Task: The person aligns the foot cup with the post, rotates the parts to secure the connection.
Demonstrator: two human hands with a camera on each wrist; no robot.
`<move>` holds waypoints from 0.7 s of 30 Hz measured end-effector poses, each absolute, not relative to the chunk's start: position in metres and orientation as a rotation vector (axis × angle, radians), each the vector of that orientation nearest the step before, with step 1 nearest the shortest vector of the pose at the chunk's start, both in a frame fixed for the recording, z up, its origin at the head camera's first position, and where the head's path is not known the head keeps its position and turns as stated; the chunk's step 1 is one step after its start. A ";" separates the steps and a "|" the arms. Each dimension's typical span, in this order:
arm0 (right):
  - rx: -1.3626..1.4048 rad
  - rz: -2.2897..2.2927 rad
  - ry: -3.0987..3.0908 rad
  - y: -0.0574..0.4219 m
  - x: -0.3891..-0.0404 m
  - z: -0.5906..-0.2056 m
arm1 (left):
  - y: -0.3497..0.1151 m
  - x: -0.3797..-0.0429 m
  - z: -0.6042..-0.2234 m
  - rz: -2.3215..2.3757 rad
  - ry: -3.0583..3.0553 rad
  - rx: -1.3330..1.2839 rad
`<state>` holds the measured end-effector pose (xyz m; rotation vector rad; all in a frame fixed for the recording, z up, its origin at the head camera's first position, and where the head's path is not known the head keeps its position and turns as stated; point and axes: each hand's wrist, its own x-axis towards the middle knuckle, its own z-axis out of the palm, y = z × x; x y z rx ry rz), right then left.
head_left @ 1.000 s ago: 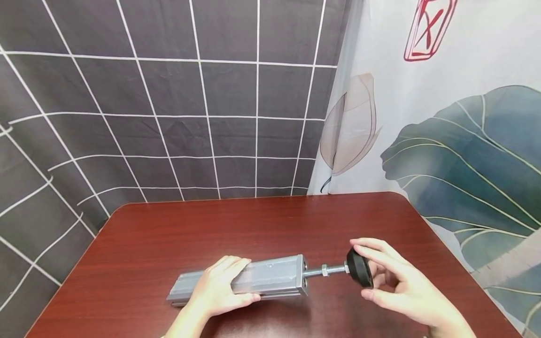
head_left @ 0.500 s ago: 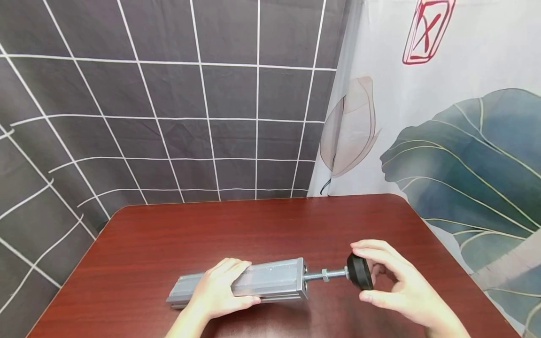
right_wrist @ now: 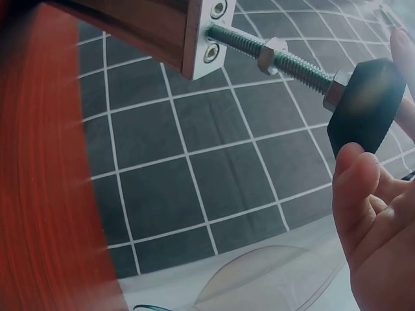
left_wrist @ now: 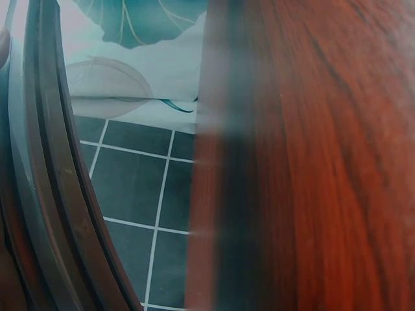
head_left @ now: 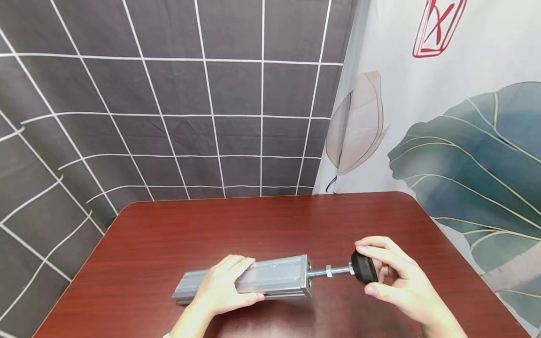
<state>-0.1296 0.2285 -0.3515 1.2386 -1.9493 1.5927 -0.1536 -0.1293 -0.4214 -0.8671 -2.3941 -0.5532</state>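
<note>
A silver aluminium profile (head_left: 276,274) lies lengthwise in front of me; whether it touches the tabletop is hard to tell. My left hand (head_left: 224,286) grips it across the top, the thumb along the near side. From its right end plate (right_wrist: 206,42), fitted with socket-head screws, a threaded rod (right_wrist: 301,70) sticks out, carrying a hex nut (right_wrist: 271,55) midway. A black levelling foot (head_left: 363,266) with a nut at its base sits on the rod's outer end. My right hand (head_left: 399,277) pinches this foot by its rim between thumb and fingers. Grooved profile sides (left_wrist: 71,188) show in the left wrist view.
Under the hands is a reddish-brown wooden table (head_left: 236,223) with rounded far corners. A dark grey curtain (head_left: 177,89) with white grid lines hangs behind it. At the right hangs a white curtain (head_left: 393,84) printed with leaves.
The right fingers have shifted slightly round the black foot, which has turned a little. The left hand keeps its hold on the profile. The whole head view has moved slightly.
</note>
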 end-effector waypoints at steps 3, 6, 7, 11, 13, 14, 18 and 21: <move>1.223 1.572 -1.977 0.229 -0.130 -0.353 | -0.129 -0.153 -0.421 -0.555 -2.408 -0.855; 1.208 1.546 -2.015 0.230 -0.130 -0.353 | -0.129 -0.153 -0.420 -0.557 -2.422 -0.845; 1.210 1.548 -2.026 0.231 -0.130 -0.352 | -0.129 -0.153 -0.420 -0.558 -2.425 -0.843; 1.247 1.580 -2.078 0.233 -0.128 -0.349 | -0.130 -0.153 -0.422 -0.561 -2.431 -0.837; 1.254 1.570 -2.138 0.236 -0.126 -0.347 | -0.129 -0.154 -0.423 -0.560 -2.421 -0.841; 1.237 1.544 -2.195 0.237 -0.125 -0.345 | -0.129 -0.154 -0.423 -0.560 -2.413 -0.845; 1.158 1.423 -2.414 0.243 -0.119 -0.338 | -0.129 -0.157 -0.423 -0.563 -2.385 -0.866; 1.112 1.370 -2.502 0.244 -0.118 -0.333 | -0.130 -0.158 -0.424 -0.572 -2.386 -0.866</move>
